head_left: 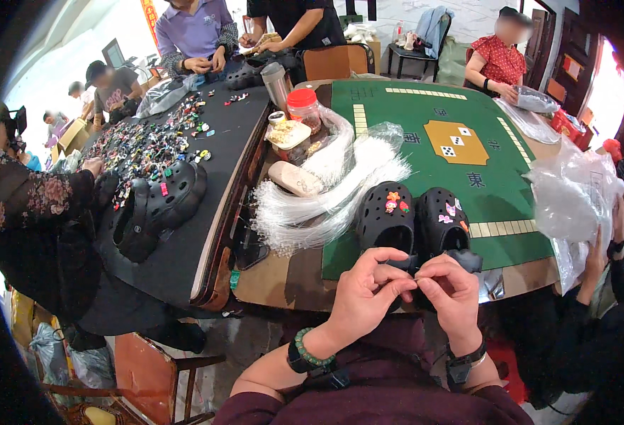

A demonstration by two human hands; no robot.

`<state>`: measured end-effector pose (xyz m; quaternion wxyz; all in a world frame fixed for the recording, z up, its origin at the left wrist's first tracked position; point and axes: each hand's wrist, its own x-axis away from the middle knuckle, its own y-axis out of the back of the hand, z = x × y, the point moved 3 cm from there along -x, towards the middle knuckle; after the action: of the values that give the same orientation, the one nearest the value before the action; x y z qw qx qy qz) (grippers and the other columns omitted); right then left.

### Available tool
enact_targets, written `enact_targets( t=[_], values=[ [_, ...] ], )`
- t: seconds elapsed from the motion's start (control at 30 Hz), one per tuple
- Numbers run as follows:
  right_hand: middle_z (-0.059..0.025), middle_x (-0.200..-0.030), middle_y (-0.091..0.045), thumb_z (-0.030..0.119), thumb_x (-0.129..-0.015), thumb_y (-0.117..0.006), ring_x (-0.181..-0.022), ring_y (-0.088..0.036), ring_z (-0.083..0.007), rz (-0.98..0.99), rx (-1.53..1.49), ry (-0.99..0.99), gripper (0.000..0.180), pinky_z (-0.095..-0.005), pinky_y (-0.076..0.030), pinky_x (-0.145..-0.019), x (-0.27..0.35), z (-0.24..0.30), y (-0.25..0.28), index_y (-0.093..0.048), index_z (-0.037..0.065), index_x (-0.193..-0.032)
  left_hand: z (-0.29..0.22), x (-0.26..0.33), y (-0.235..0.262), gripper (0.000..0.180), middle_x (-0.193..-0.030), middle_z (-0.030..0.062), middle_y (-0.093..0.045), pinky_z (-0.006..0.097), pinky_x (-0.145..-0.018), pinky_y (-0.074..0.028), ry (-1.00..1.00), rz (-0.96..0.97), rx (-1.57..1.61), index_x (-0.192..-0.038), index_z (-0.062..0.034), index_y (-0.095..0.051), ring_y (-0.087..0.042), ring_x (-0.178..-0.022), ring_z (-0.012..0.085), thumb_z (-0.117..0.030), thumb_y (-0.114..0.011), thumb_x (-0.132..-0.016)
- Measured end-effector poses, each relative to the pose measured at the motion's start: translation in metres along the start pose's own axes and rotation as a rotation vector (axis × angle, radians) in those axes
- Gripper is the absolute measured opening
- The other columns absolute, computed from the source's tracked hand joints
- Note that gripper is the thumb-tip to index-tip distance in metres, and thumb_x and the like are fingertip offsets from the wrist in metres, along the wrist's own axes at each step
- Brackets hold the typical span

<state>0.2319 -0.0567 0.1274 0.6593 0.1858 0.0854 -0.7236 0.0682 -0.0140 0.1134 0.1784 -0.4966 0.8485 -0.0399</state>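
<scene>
2 clogs (412,221) on table (397,120), strings (326,191) left

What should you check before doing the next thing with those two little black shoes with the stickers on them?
1. Pair of black foam clogs with colourful charms side by side on the green game table: ok.
2. Left hand and right hand meeting at the clogs' heel ends: ok.
3. What the fingertips pinch: cannot tell, too small.
4. Bundle of clear plastic strings lying beside the clogs: ok.
5. Charms on both clog tops: ok.
6. Both clogs joined to each other: cannot tell.
</scene>
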Motion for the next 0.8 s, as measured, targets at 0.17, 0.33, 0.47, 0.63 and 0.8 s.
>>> enact_targets(
  t=[0.17, 0.33, 0.47, 0.63, 0.8],
  values=[
    [-0.0085, -0.098, -0.065, 0.001, -0.089, -0.070, -0.088, -0.061, -0.0138, -0.009, -0.101, 0.001, 0.007, -0.0241, -0.047, -0.074, 0.0008, -0.0018, -0.0031, -0.070, 0.000, -0.096, 0.0022, 0.0001, 0.0000, 0.036, -0.093, 0.0147, -0.071, 0.028, -0.075, -0.056, -0.006, 0.008, -0.022, -0.125, 0.0018, -0.046, -0.068, -0.080, 0.0172, 0.007, -0.062, -0.094],
    [-0.0086, -0.099, -0.063, 0.000, -0.090, -0.068, -0.091, -0.061, -0.0148, 0.036, -0.127, -0.001, 0.006, -0.0251, -0.047, -0.077, -0.0015, -0.0017, -0.0012, -0.068, -0.001, -0.096, 0.0031, -0.0008, -0.0003, 0.037, -0.093, 0.0142, -0.071, 0.028, -0.074, -0.056, -0.006, 0.020, -0.035, -0.126, 0.0021, -0.046, -0.068, -0.080, 0.0168, 0.007, -0.062, -0.093],
    [-0.0077, -0.099, -0.060, 0.000, -0.090, -0.067, -0.089, -0.058, -0.0143, 0.007, -0.054, 0.033, 0.006, -0.0250, -0.047, -0.077, -0.0005, 0.0004, -0.0027, -0.064, 0.000, -0.095, 0.0019, -0.0004, -0.0026, 0.036, -0.093, 0.0139, -0.071, 0.028, -0.074, -0.056, -0.006, 0.054, -0.051, -0.127, 0.0025, -0.046, -0.068, -0.081, 0.0164, 0.007, -0.061, -0.094],
    [-0.0071, -0.099, -0.058, 0.000, -0.091, -0.065, -0.087, -0.057, -0.0132, -0.003, -0.028, 0.040, 0.007, -0.0248, -0.047, -0.077, 0.0008, 0.0009, -0.0054, -0.061, 0.001, -0.097, 0.0014, -0.0017, -0.0028, 0.036, -0.094, 0.0138, -0.070, 0.028, -0.075, -0.056, -0.046, 0.051, -0.064, -0.127, 0.0024, -0.047, -0.068, -0.081, 0.0160, 0.007, -0.060, -0.094],
    [-0.0072, -0.098, -0.057, -0.001, -0.090, -0.064, -0.086, -0.057, -0.0126, 0.025, 0.034, 0.080, 0.008, -0.0250, -0.048, -0.076, -0.0012, 0.0012, -0.0060, -0.060, 0.001, -0.096, 0.0008, -0.0020, -0.0031, 0.036, -0.095, 0.0131, -0.071, 0.028, -0.076, -0.056, -0.040, 0.051, -0.073, -0.127, 0.0014, -0.047, -0.068, -0.082, 0.0159, 0.007, -0.060, -0.094]
  ],
)
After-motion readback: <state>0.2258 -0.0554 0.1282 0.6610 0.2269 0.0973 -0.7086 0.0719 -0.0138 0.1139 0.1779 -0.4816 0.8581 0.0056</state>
